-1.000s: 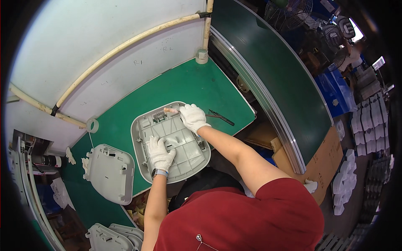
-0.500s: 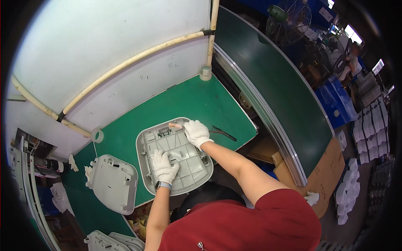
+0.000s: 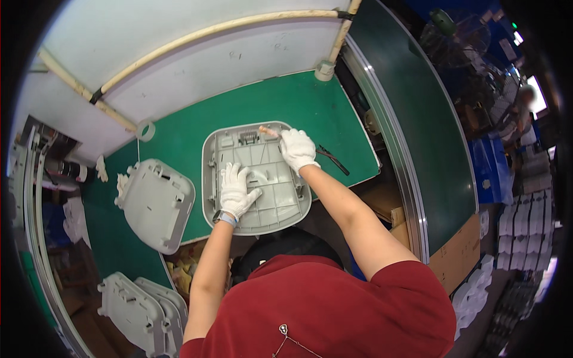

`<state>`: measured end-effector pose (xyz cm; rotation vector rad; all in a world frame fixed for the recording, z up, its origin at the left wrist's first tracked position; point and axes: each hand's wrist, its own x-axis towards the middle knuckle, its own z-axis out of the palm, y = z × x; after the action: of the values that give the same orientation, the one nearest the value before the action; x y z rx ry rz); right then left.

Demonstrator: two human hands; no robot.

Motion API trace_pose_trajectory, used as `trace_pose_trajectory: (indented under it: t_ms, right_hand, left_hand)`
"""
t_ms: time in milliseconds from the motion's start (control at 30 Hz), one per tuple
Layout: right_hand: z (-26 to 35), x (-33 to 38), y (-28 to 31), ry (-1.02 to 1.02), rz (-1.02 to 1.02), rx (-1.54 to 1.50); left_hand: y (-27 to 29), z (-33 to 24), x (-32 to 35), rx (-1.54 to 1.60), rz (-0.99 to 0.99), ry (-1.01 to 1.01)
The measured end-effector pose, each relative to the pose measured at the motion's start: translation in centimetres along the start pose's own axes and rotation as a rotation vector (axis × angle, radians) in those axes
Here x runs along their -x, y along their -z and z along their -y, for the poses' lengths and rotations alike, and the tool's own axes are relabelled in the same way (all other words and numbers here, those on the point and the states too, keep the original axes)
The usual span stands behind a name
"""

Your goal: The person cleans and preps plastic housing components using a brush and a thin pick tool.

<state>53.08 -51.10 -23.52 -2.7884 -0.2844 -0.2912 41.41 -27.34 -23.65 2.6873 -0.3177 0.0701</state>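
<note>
A light grey ribbed plastic panel (image 3: 276, 203) with rounded corners lies on the green table, its ribbed side up. My left hand (image 3: 236, 190), in a white knit glove, rests on the panel's left-middle part with the fingers spread. At the panel's upper right edge, my gloved right hand (image 3: 296, 149) is closed. A narrow orange-pink piece (image 3: 268, 130) sticks out of its fingers toward a small spring-like part (image 3: 248, 138) near the top edge. What the piece is, I cannot make out. Just right of that hand lies a slim black hand tool (image 3: 334, 161).
Another grey panel (image 3: 156, 206) lies to the left, with more grey panels (image 3: 134, 310) stacked below it. A tape roll (image 3: 145, 130) and a loose white glove (image 3: 102, 169) are at the back left. Beyond the green table (image 3: 268, 101) on the right runs a metal-edged green surface (image 3: 412, 119).
The whole view has shifted, so the table sits higher in the picture. My left thumb is spread wider on the panel. My right hand stays at the panel's upper right edge.
</note>
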Motion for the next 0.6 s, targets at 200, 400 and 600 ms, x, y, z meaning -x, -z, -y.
trace_pose_trajectory:
  t_ms: [200,400,600]
  right_hand:
    - [0.2,0.5,0.2,-0.011,0.016,0.007]
    - [0.3,0.3,0.7,0.002,0.049,0.007]
    - [-0.3,0.5,0.1,0.002,0.014,0.007]
  left_hand:
    - [4.7,1.7,7.7,0.18,-0.182,0.069]
    - [12.4,2.5,14.2,-0.162,0.151,-0.114]
    - [10.1,1.2,14.2,-0.14,-0.024,-0.096]
